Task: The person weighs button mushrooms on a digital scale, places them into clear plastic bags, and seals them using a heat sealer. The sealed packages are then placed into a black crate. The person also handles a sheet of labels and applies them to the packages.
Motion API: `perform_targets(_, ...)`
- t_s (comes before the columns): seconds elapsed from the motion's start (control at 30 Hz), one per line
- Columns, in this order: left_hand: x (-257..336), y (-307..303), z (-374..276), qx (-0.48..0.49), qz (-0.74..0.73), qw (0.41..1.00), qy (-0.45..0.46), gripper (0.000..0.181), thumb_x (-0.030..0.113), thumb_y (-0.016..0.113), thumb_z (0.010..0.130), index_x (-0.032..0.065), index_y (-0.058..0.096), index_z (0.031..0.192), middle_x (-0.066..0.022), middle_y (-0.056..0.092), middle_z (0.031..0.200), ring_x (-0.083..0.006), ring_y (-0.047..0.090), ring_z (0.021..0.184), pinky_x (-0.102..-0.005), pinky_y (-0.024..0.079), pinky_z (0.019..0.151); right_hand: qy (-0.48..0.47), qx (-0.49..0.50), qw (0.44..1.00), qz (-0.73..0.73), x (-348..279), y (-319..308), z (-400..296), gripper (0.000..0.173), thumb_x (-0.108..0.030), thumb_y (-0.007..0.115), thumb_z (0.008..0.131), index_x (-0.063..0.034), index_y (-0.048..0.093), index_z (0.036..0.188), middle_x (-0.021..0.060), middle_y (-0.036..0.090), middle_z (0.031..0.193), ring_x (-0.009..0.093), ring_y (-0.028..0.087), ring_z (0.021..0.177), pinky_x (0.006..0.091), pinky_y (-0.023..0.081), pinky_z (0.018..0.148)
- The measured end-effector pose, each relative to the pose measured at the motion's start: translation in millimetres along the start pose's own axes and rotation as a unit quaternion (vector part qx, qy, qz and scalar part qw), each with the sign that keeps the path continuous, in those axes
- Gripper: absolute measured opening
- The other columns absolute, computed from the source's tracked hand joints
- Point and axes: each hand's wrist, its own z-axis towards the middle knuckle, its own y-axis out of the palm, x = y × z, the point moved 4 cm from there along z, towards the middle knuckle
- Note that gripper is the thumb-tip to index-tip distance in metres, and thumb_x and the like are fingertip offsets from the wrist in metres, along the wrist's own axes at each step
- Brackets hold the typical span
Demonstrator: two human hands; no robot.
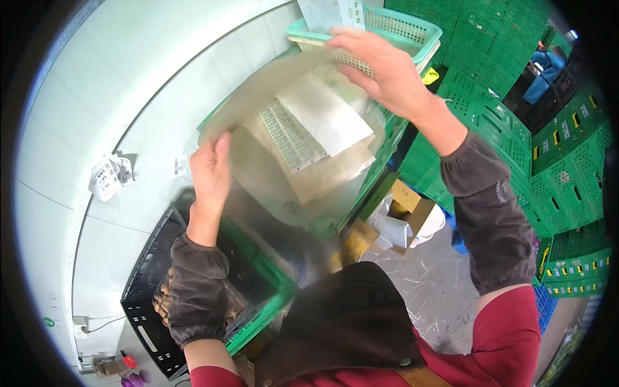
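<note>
A thin translucent plastic film (271,77), blurred and possibly a bag, stretches between my two hands. My left hand (211,167) grips its near left edge, thumb uppermost. At the film's far right edge is my right hand (387,72), its fingers and thumb curved around the film. Through and below the film I see a sheet of small printed labels (292,138), partly covered by a white paper sheet (333,118). Brown paper or card (314,176) lies underneath them. These rest on a pale translucent lid or tray (271,200) with rounded corners.
Behind stands a mint-rimmed plastic basket (411,24). At lower left, a black crate (150,309) holds brown produce beside a green crate rim (261,319). Green crates (483,121) stack at right. An open cardboard box (411,213) sits on the floor; a person (546,72) is farther back.
</note>
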Motion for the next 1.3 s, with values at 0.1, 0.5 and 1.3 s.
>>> perform_targets(0.1,-6.0,-1.0,14.8,0.059,-0.132,0.989,0.002,0.034,0.023,0.048,0.099,-0.0027,0.059,0.117,-0.0103,0.067,0.108,-0.0162,0.063,0.098,-0.0292,0.046,0.089,0.046,0.04,0.998,0.033,8.8,-1.6,-25.9,0.031,-0.019,0.067,0.081,-0.0108,0.059,0.11,0.0084,0.06,0.113,0.029,0.058,0.103,0.0352,0.049,0.085)
perform_targets(0.5,-23.1,-0.2,11.7,0.04,-0.274,0.958,-0.074,0.039,0.027,0.039,0.102,-0.0054,0.053,0.12,-0.0167,0.063,0.114,-0.0229,0.062,0.104,-0.0331,0.046,0.094,0.398,-0.344,0.851,-0.015,27.4,70.5,-76.2,0.062,-0.035,0.074,0.074,0.0017,0.053,0.119,0.0189,0.062,0.11,0.033,0.061,0.098,0.037,0.048,0.086)
perform_targets(1.3,-8.3,23.4,-43.8,-0.289,0.254,0.887,0.255,0.062,0.025,0.072,0.073,0.006,0.051,0.128,-0.0162,0.046,0.136,-0.0376,0.037,0.131,-0.0491,0.028,0.109,0.605,0.092,0.682,0.4,77.8,-186.8,-300.8,0.034,-0.012,0.059,0.088,0.0049,0.054,0.117,0.01,0.065,0.104,0.015,0.064,0.088,0.0251,0.05,0.081)
